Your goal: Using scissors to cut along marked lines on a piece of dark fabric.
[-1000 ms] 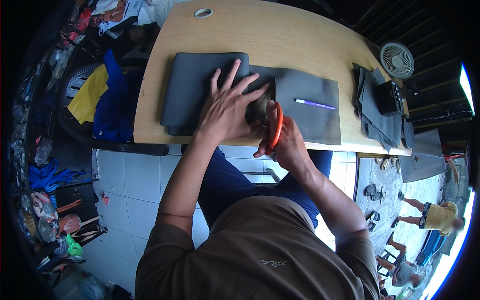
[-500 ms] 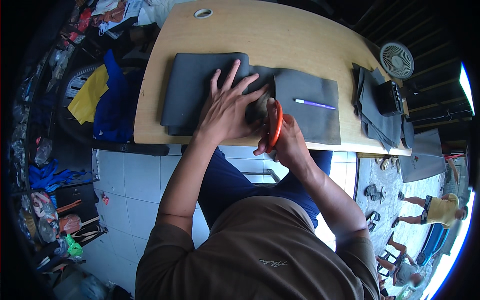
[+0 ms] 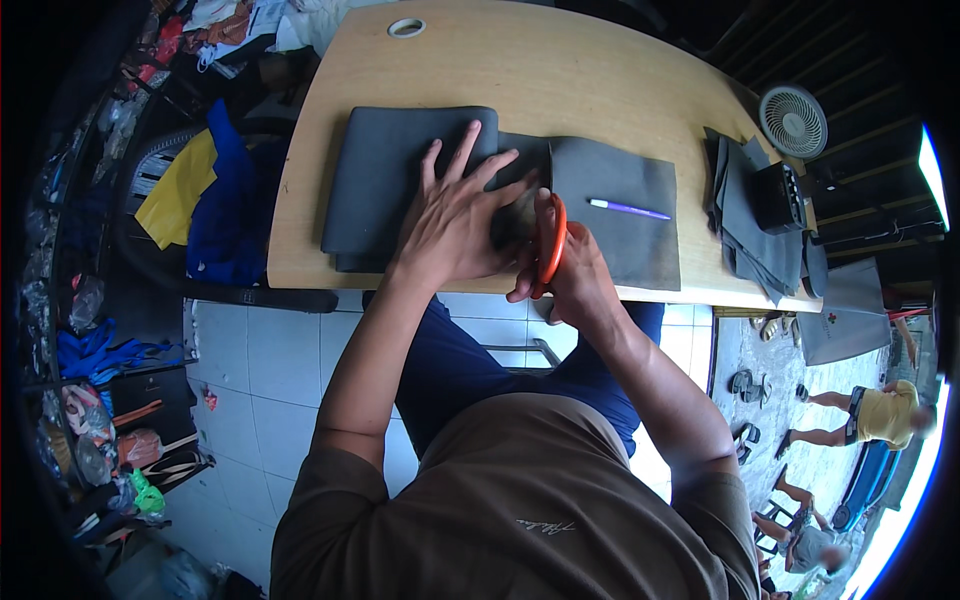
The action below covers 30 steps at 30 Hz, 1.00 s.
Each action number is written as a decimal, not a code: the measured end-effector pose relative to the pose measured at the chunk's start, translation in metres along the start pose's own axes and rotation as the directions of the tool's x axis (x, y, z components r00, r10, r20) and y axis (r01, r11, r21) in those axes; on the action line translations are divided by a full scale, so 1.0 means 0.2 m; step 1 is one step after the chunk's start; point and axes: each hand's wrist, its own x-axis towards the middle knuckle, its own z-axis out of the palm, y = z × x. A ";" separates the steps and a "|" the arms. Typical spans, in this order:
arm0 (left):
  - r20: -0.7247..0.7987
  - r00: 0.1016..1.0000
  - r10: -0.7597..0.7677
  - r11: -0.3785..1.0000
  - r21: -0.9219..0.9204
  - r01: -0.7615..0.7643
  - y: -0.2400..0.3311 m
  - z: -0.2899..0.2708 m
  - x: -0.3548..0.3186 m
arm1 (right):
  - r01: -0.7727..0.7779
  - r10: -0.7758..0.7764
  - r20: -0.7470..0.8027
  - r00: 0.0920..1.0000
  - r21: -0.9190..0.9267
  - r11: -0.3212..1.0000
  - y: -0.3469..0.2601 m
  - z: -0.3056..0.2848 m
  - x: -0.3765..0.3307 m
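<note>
— Where is the grey fabric [image 3: 400,180]?

— Lying flat on the tabletop [image 3: 600,80], left of the purple pen [image 3: 628,208]. My left hand [image 3: 455,215] is pressing it, fingers spread; it looks soft and limp.

— And the right hand [image 3: 575,275]?

— Its fingers are gripping the orange scissors [image 3: 552,240] by the handles.

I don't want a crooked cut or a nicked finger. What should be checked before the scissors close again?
1. Left hand flat on the grey fabric: ok.
2. Right hand gripping the orange-handled scissors: ok.
3. Left fingers away from the blades: cannot tell, blades hidden.
4. Purple pen off the cutting line: ok.
5. Fabric lying on the table: ok.
</note>
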 end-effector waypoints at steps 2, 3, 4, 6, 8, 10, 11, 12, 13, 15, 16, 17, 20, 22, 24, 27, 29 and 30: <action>0.001 1.000 0.001 1.000 0.005 -0.001 0.00 0.00 0.00 | 0.018 -0.018 0.013 1.000 -0.004 1.000 0.00 0.00 -0.01; 0.003 1.000 0.001 1.000 -0.002 -0.001 0.00 0.00 0.00 | 0.002 -0.002 0.005 1.000 -0.009 1.000 0.00 0.01 -0.01; 0.004 1.000 0.001 1.000 -0.008 -0.001 0.00 -0.01 0.00 | -0.015 0.015 -0.002 1.000 -0.013 1.000 -0.01 0.01 -0.01; 0.009 1.000 -0.001 1.000 -0.007 0.001 0.00 -0.01 0.00 | 0.002 -0.001 0.011 1.000 -0.032 0.999 0.01 0.00 0.00; 0.014 1.000 -0.001 1.000 -0.006 0.001 0.01 -0.02 0.00 | 0.019 -0.018 0.023 1.000 -0.050 0.999 0.05 -0.02 0.01; 0.025 1.000 0.001 1.000 0.004 -0.001 0.02 -0.02 0.01 | 0.328 -0.306 0.127 0.944 -0.240 0.914 0.11 -0.06 0.03; 0.025 1.000 0.000 1.000 0.004 0.000 0.01 -0.02 0.01 | 0.328 -0.305 0.129 0.944 -0.239 0.914 0.09 -0.04 0.02; 0.031 0.999 -0.005 1.000 0.007 0.005 0.01 -0.02 0.01 | 0.214 -0.205 0.073 0.976 -0.155 0.964 0.03 0.00 0.00; 0.037 0.999 -0.010 1.000 0.009 0.010 0.01 -0.02 0.00 | 0.098 -0.097 0.027 0.995 -0.064 0.993 0.00 0.02 -0.02; 0.032 0.999 -0.007 1.000 0.010 0.007 0.01 -0.02 0.00 | 0.098 -0.096 0.026 0.995 -0.071 0.993 -0.01 0.02 -0.02; 0.027 1.000 -0.005 1.000 0.012 0.004 0.01 -0.02 0.00 | 0.097 -0.096 0.025 0.995 -0.077 0.992 -0.01 0.01 -0.03; 0.026 1.000 -0.004 1.000 0.012 0.004 0.01 -0.01 0.00 | 0.098 -0.096 0.024 0.995 -0.077 0.992 -0.01 0.01 -0.03; 0.020 1.000 -0.003 1.000 0.010 0.003 0.01 -0.01 0.00 | 0.120 -0.116 0.051 0.992 -0.075 0.990 -0.01 0.01 -0.02; 0.037 0.999 -0.014 1.000 0.018 0.014 0.01 -0.02 0.00 | 0.023 -0.022 0.014 1.000 -0.080 0.996 -0.03 0.00 -0.02; 0.037 0.999 -0.018 1.000 0.019 0.017 0.01 -0.02 0.00 | 0.018 -0.017 0.015 1.000 -0.079 0.997 -0.03 0.00 -0.02; 0.036 0.999 -0.013 1.000 0.019 0.013 0.02 -0.03 0.01 | 0.010 -0.012 0.026 1.000 0.063 0.998 0.04 -0.02 0.03; 0.034 0.999 -0.010 1.000 0.019 0.009 0.02 -0.03 0.01 | 0.005 -0.013 0.042 0.999 0.202 0.979 0.06 -0.04 0.04; 0.040 0.999 -0.011 1.000 0.024 0.010 0.02 -0.02 0.01 | -0.002 -0.006 0.042 0.999 0.177 0.984 0.05 -0.03 0.04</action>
